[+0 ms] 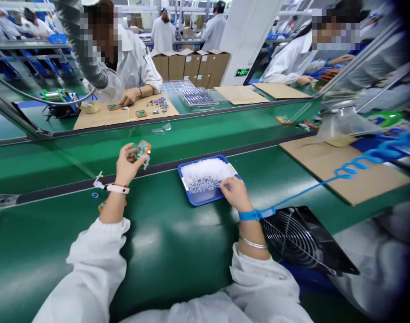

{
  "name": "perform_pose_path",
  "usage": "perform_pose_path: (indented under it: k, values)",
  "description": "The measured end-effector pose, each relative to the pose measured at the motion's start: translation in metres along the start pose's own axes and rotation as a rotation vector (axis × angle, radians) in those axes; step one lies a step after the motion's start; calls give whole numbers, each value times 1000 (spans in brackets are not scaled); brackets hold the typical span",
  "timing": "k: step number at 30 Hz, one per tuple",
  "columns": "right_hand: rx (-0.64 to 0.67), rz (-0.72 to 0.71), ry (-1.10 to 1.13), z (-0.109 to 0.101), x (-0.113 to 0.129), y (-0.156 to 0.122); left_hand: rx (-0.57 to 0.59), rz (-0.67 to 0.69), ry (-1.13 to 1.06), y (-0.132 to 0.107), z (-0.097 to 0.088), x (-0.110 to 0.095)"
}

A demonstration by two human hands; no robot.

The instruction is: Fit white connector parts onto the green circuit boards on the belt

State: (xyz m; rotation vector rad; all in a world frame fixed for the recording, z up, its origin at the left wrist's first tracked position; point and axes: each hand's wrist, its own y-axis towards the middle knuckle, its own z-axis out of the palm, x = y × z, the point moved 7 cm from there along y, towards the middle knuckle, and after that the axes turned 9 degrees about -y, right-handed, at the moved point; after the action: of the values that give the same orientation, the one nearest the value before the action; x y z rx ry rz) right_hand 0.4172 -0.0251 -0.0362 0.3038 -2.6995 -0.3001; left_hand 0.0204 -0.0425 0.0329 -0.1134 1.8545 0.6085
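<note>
While the left hand (127, 167) clamps its fingers on an orange-edged board (141, 150) above the green belt (158, 244), the right hand (237, 194) rests in the blue tray (201, 200) of white parts (205, 172). Whether its fingertips pinch anything, I cannot tell.

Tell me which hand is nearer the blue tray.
Right. The right hand rests at the near right corner of the tray, touching the white parts. The left hand holds a board well left of the tray, apart from it.
</note>
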Motion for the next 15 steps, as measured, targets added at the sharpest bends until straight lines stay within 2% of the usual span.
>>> perform_pose_path:
  k: [2, 4, 7, 9, 11, 15]
  values:
    - [2, 1, -11, 3, 2, -1, -78, 128, 203, 20, -6, 5]
    - [0, 8, -18, 4, 2, -1, -12, 180, 385, 29, -2, 20]
    - [-13, 34, -37, 3, 1, -2, 119, 133, 580, 31, 3, 50]
    - [-26, 33, -34, 1, 3, -3, 118, 117, 645, 29, -1, 55]
    - [-28, 2, -12, 0, 9, -3, 98, 167, 651, 25, -6, 45]
    - [-9, -65, 14, 2, 20, -3, 108, 284, 593, 6, -22, 4]
